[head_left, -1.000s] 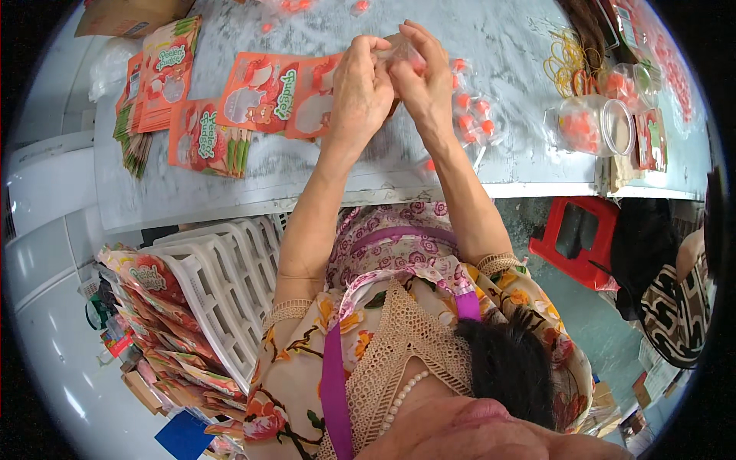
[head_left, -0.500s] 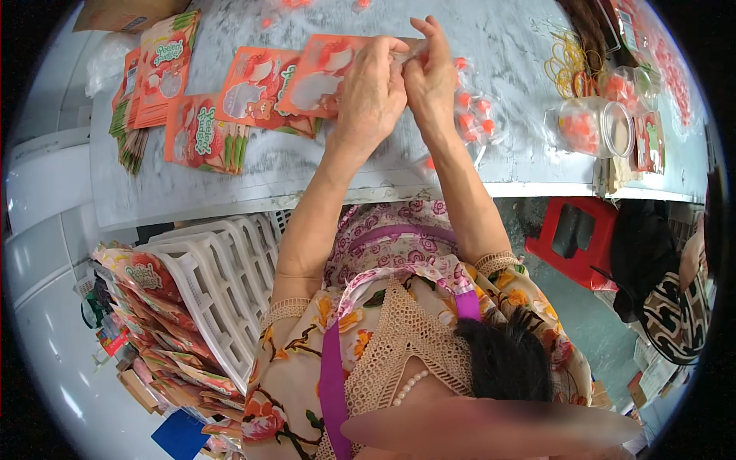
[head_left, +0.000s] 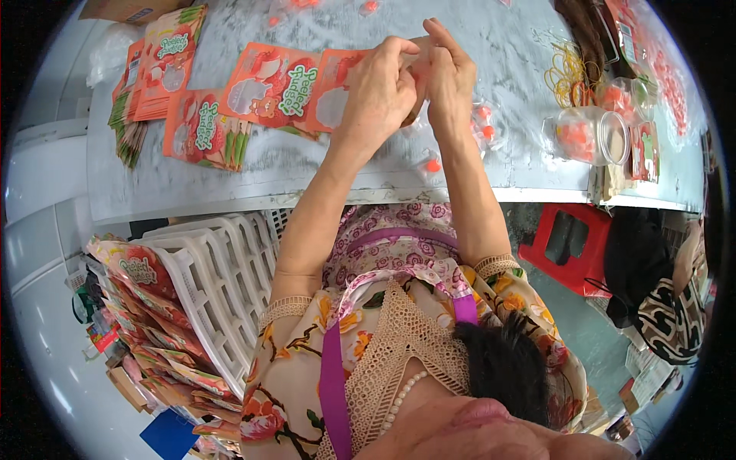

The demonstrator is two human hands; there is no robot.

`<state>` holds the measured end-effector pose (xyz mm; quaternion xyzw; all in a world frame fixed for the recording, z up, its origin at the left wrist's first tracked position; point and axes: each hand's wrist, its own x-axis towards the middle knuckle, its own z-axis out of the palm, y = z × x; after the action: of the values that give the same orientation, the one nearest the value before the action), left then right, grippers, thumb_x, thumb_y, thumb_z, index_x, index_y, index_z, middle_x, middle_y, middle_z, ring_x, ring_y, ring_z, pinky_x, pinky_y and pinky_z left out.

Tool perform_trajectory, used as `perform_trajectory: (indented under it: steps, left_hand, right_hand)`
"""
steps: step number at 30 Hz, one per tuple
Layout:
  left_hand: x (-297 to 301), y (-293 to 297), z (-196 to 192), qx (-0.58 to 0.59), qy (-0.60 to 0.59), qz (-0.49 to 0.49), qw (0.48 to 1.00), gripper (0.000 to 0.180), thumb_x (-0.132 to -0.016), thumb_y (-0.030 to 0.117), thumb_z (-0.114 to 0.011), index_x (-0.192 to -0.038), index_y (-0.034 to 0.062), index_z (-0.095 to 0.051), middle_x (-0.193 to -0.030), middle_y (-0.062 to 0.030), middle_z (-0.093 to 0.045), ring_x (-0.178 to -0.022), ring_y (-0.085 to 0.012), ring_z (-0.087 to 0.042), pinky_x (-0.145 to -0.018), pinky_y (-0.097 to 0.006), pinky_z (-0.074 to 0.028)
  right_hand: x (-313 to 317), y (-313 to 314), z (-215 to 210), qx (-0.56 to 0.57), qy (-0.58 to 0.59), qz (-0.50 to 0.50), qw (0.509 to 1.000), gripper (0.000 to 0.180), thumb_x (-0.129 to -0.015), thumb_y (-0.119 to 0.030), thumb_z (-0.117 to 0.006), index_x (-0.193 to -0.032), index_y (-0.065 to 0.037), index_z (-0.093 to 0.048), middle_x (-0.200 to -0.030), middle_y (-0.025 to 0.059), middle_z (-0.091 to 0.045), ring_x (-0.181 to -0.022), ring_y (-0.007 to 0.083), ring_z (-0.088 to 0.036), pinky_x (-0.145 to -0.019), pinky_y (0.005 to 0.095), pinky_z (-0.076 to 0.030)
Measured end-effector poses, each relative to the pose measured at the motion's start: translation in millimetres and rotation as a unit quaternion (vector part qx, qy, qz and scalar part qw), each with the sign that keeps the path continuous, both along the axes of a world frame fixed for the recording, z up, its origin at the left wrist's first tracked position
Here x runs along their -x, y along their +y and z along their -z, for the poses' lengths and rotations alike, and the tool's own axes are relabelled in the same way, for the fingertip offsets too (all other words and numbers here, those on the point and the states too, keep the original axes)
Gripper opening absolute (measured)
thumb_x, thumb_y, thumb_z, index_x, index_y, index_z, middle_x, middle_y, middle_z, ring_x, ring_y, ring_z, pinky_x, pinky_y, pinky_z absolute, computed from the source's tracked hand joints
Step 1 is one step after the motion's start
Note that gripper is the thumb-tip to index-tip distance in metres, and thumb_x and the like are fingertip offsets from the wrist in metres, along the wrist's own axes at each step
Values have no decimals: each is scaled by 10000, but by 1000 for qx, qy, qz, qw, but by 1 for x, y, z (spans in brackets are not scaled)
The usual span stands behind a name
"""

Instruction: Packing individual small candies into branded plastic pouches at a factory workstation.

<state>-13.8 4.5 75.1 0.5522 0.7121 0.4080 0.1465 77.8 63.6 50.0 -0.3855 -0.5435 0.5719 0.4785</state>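
Observation:
A red printed pouch [head_left: 332, 93] lies under my left hand [head_left: 376, 96], whose curled fingers grip its right end. My right hand [head_left: 450, 88] is close beside it, fingers bent at the same end, with the index finger raised. Between the hands shows a reddish piece in clear wrap [head_left: 418, 70]; which hand bears it is hard to tell. Another red pouch [head_left: 268, 84] lies flat just left of the held one, beside a further stack of pouches [head_left: 195, 130]. Small clear packets with red pieces [head_left: 486, 123] lie by my right wrist.
Upright bundles of pouches [head_left: 165, 61] stand at the table's far left. A clear jar of red pieces [head_left: 586, 136] lies on its side at right, near yellow rubber bands [head_left: 569, 73]. Below the table are white crates [head_left: 218, 276] at left and a red stool [head_left: 567, 245] at right.
The held pouch has shifted right and its right end has tilted up between my hands. My right hand has moved slightly right, and fewer packets show beside it.

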Motion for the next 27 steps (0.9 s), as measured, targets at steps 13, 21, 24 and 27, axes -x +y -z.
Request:
perform_trajectory:
  steps: [13,21,24,27]
  left_hand:
    - [0,1,-11,-25,3,51,998,252,-759,-40,-531,-1008,-51,-568,-939,-223,-658,-895,-386,-636,-797,-461,-499]
    - [13,1,-15,-15,27,46,998,237,-755,-7,-530,-978,-54,-592,-941,-244,-649,-879,-411,-624,-801,-473,-486]
    - [19,0,-15,-33,23,32,999,241,-776,12,-516,-993,-35,-609,-951,-244,-648,-880,-419,-620,-803,-472,-485]
    - [34,-7,-23,-44,81,12,996,259,-806,1,-527,-1040,5,-639,-855,-163,-663,-746,-295,-652,-678,-377,-503]
  right_hand:
    - [27,27,20,-329,325,-49,886,491,-994,-241,-507,-1425,-42,-382,-775,27,-587,-613,105,-540,-577,234,-478]
    - [28,22,-30,-223,141,102,959,307,-1004,-200,-501,-1226,-2,-577,-1051,63,-638,-973,142,-591,-883,271,-461]
    - [7,32,-34,-137,249,37,958,277,-990,-176,-521,-1174,10,-612,-1168,78,-628,-1162,159,-527,-1018,301,-383]
    - [-41,29,-35,-134,68,1,989,415,-855,-104,-609,-1259,-10,-583,-1427,170,-468,-1315,258,-454,-1063,326,-359]
